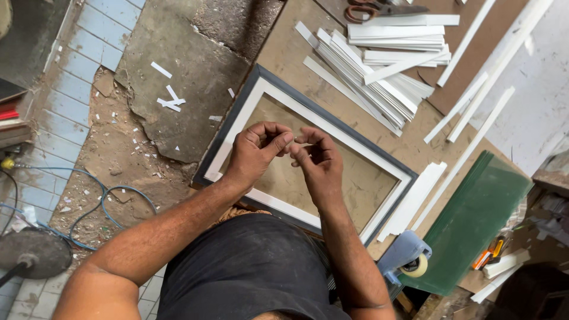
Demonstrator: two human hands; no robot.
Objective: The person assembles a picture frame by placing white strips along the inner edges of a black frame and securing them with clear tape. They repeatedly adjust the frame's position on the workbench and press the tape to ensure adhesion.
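We see the left hand and the right hand held close together above the picture frame, fingers curled, thumbs and forefingers pinched toward each other; whether something small sits between them we cannot tell. The frame, dark outside and white inside, lies flat on the brown board, near its edge toward the person. Toward the far edge lies a pile of white strips, with scissors beyond it. By the right edge we see a green glass sheet and a tape dispenser.
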